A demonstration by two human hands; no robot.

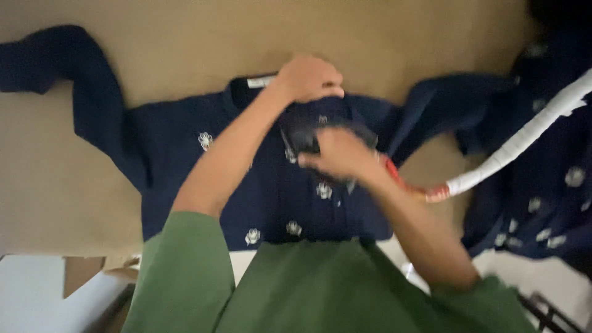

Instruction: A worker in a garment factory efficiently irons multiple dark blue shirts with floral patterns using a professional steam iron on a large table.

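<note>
Head view: navy shirt [185, 154] with small white motifs, spread flat on tan table [55, 185], sleeves out to both sides. Left hand [308, 77], arm extended forward, fingers curled down, pressing the collar. Right hand [339, 154], wrist bent inward, pinching fabric at the placket below the collar; blurred.

A tan table [382, 37] bears a spread navy shirt [179, 148] and a heaped navy garment [549, 185] at its right.
</note>
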